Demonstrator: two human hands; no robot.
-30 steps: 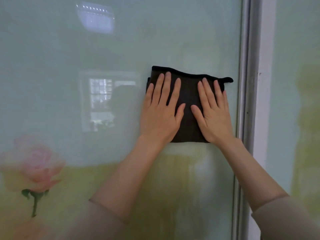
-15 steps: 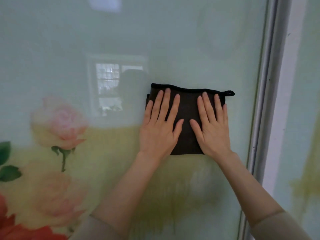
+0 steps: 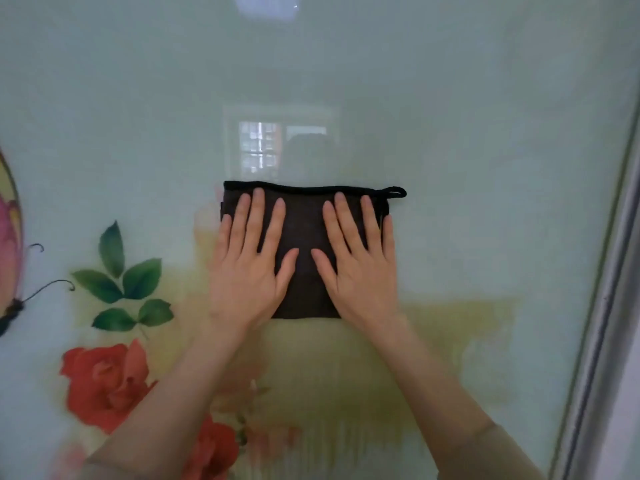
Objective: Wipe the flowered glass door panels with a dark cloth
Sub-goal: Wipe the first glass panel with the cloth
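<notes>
- Head view showed the dark cloth (image 3: 304, 237) folded into a flat rectangle and pressed against the flowered glass door panel (image 3: 467, 168), about mid-panel and well left of the metal frame (image 3: 609, 306).
- The left hand (image 3: 247, 271) lay on the cloth's left half and the right hand (image 3: 360, 268) on its right half. Each grip was spread flat, fingers straight and pointing up, pinching nothing.
- Progress, as a judgement: wiping was under way on this panel. The glass showed no streaks or wet marks, so which parts were already done could not be told. Any other panel probably was yet to be wiped.
- The cloth looked soft and napped, with a black stitched hem and a small hanging loop (image 3: 396, 192) at its top right corner.
- The panel was smooth, glossy and pale green, and it mirrored a window (image 3: 259, 147). Printed on it to the left were a red rose (image 3: 104, 382), green leaves (image 3: 121, 282) and part of a butterfly (image 3: 8, 254).
</notes>
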